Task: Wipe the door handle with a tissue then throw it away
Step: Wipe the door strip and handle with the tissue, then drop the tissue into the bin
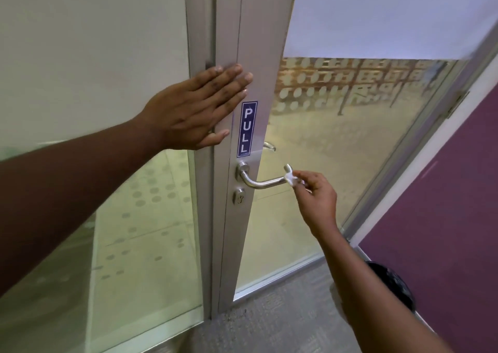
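Observation:
A silver lever door handle (258,181) sticks out to the right from the grey door frame (258,43). My right hand (315,196) pinches a small crumpled white tissue (290,178) against the handle's free end. My left hand (196,107) lies flat with fingers spread against the door's edge, above the handle and just left of a blue PULL sticker (247,129).
The door is glass with frosted dots; a second handle (269,146) shows on its far side. A keyhole (239,197) sits below the lever. A black-lined bin (390,285) stands low right, partly behind my right forearm, by a purple wall (444,204). Grey carpet (269,325) covers the floor.

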